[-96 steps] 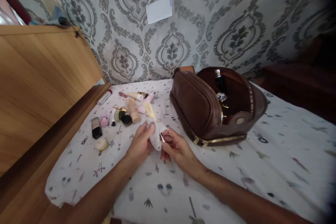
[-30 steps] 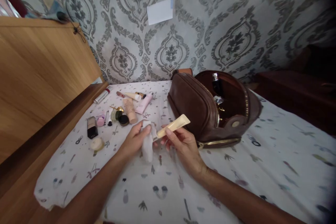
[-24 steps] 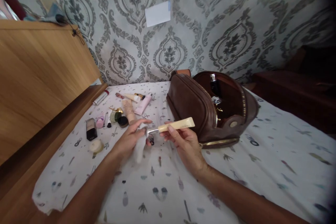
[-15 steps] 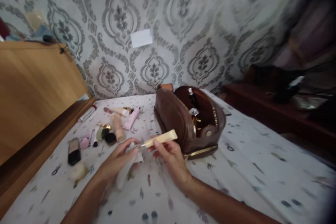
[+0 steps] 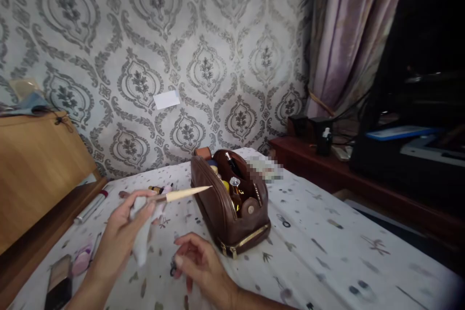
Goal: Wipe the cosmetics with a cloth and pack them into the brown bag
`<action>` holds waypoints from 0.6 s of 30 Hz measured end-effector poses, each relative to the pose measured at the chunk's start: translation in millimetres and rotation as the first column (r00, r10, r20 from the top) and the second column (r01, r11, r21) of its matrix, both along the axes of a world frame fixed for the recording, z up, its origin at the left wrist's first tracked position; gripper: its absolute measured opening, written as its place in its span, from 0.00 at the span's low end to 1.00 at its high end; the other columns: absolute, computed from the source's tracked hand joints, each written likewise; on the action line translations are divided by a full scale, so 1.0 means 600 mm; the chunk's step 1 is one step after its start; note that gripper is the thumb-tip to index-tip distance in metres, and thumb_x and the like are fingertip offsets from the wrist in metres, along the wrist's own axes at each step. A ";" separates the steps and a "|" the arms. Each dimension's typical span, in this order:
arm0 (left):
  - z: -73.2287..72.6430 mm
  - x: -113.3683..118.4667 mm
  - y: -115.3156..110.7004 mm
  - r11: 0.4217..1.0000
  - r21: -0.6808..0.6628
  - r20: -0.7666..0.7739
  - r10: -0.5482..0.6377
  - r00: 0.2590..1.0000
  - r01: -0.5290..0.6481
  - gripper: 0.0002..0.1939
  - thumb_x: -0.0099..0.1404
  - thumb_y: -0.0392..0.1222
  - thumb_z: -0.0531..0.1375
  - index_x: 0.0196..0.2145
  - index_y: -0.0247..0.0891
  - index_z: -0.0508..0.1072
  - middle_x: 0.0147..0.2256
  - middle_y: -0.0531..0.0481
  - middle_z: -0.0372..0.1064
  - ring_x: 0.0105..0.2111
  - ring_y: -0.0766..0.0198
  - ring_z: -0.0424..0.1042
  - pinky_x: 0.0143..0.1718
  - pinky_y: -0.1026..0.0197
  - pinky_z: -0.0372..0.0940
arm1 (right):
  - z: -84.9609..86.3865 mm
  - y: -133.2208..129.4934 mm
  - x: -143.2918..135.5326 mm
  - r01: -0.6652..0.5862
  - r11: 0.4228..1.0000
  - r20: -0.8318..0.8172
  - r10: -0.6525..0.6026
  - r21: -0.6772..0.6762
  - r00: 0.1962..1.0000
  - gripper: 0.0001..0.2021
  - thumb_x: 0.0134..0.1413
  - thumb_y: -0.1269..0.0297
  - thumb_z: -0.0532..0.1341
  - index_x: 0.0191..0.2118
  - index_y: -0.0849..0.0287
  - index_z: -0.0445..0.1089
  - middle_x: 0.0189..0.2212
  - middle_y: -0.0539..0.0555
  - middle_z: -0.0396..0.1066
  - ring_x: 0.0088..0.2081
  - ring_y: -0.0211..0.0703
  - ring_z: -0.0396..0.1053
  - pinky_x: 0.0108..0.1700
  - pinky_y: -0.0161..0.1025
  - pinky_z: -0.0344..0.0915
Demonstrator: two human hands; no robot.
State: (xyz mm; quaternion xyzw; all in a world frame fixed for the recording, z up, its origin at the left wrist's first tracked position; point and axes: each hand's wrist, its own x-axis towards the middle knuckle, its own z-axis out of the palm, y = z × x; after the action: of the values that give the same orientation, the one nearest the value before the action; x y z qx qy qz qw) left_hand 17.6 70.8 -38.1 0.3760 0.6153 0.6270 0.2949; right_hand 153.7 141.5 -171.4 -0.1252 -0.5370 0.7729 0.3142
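My left hand [image 5: 121, 232] is raised over the patterned bedsheet [image 5: 319, 252]. It grips a white wipe [image 5: 141, 248] together with a cream-coloured tube [image 5: 185, 194], whose flat end points right toward the brown leather cosmetic bag [image 5: 221, 210]. The bag stands unzipped, with bottles visible inside. My right hand [image 5: 198, 262] is low near the sheet in front of the bag. Its fingers are curled and pinch a small dark cap [image 5: 173, 268], which is blurred.
Loose cosmetics lie at the left: a silver tube [image 5: 90, 207], a pink item [image 5: 82, 264] and a dark compact [image 5: 58, 282]. A wooden headboard [image 5: 36, 169] bounds the left. A dark wooden bench [image 5: 327, 174] and a curtain [image 5: 348, 34] stand to the right.
The tube has passed from my right hand to my left hand, which still holds the wipe. My right hand dropped toward the sheet. The view swung up and to the right.
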 end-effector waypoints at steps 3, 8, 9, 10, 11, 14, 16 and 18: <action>0.048 0.020 0.034 0.999 0.021 -0.169 -0.035 0.985 0.040 0.25 0.56 0.57 0.67 0.46 0.42 0.70 0.22 0.56 0.68 0.20 0.68 0.64 0.19 0.69 0.59 | 0.003 -0.002 0.005 -0.036 0.999 0.043 0.034 0.038 0.998 0.34 0.39 0.37 0.69 0.43 0.60 0.66 0.33 0.49 0.66 0.29 0.35 0.70 0.19 0.27 0.58; 0.094 0.062 0.103 0.986 0.089 -0.524 -0.077 0.848 0.144 0.17 0.63 0.54 0.60 0.42 0.41 0.72 0.26 0.56 0.66 0.24 0.66 0.64 0.25 0.67 0.60 | 0.008 -0.004 0.015 -0.062 0.987 0.076 0.051 0.147 0.996 0.29 0.43 0.41 0.68 0.44 0.59 0.68 0.33 0.50 0.66 0.31 0.36 0.67 0.27 0.31 0.59; 0.100 0.070 0.118 0.983 0.095 -0.603 -0.069 0.794 0.157 0.15 0.63 0.53 0.58 0.41 0.40 0.72 0.27 0.55 0.66 0.25 0.65 0.65 0.27 0.66 0.60 | 0.009 -0.005 0.017 -0.060 0.981 0.088 0.045 0.184 0.995 0.27 0.45 0.43 0.68 0.44 0.58 0.69 0.33 0.50 0.67 0.32 0.37 0.66 0.30 0.33 0.60; 0.104 0.077 0.132 0.982 0.091 -0.670 -0.063 0.740 0.166 0.14 0.64 0.51 0.57 0.41 0.40 0.72 0.27 0.55 0.66 0.26 0.65 0.65 0.28 0.66 0.60 | 0.011 -0.005 0.019 -0.060 0.974 0.103 0.038 0.219 0.994 0.25 0.46 0.45 0.68 0.44 0.58 0.69 0.34 0.50 0.67 0.33 0.37 0.66 0.32 0.34 0.60; 0.107 0.084 0.147 0.982 0.081 -0.722 -0.061 0.689 0.172 0.13 0.65 0.49 0.56 0.41 0.40 0.72 0.26 0.56 0.66 0.26 0.64 0.66 0.29 0.65 0.60 | 0.012 -0.005 0.021 -0.060 0.968 0.117 0.032 0.245 0.993 0.24 0.46 0.47 0.68 0.45 0.58 0.70 0.34 0.51 0.68 0.34 0.37 0.65 0.34 0.34 0.60; 0.110 0.103 0.188 0.985 0.032 -0.821 -0.072 0.567 0.171 0.12 0.66 0.45 0.54 0.43 0.41 0.72 0.23 0.57 0.64 0.24 0.63 0.64 0.29 0.63 0.57 | 0.013 -0.005 0.024 -0.078 0.962 0.131 0.044 0.262 0.990 0.23 0.46 0.51 0.68 0.46 0.58 0.71 0.35 0.51 0.69 0.35 0.37 0.64 0.36 0.34 0.59; 0.110 0.115 0.212 0.985 0.027 -0.868 -0.059 0.492 0.167 0.11 0.66 0.43 0.53 0.43 0.40 0.72 0.23 0.57 0.63 0.26 0.62 0.65 0.30 0.63 0.56 | 0.011 -0.005 0.024 -0.098 0.964 0.126 0.068 0.249 0.990 0.23 0.46 0.52 0.68 0.47 0.58 0.71 0.35 0.51 0.69 0.34 0.37 0.63 0.35 0.34 0.58; 0.109 0.126 0.232 0.986 0.006 -0.902 -0.067 0.426 0.169 0.11 0.67 0.41 0.53 0.43 0.40 0.72 0.24 0.55 0.65 0.28 0.61 0.67 0.31 0.62 0.57 | 0.007 -0.004 0.022 -0.109 0.962 0.129 0.079 0.248 0.989 0.24 0.45 0.51 0.68 0.47 0.59 0.71 0.35 0.51 0.69 0.34 0.37 0.62 0.34 0.34 0.58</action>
State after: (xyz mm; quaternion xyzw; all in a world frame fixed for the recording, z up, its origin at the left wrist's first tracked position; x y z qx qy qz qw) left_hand 93.3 210.2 27.2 0.7071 0.6192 0.3374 -0.0523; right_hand 167.1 139.0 -167.0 -0.1033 -0.6547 0.7028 0.2583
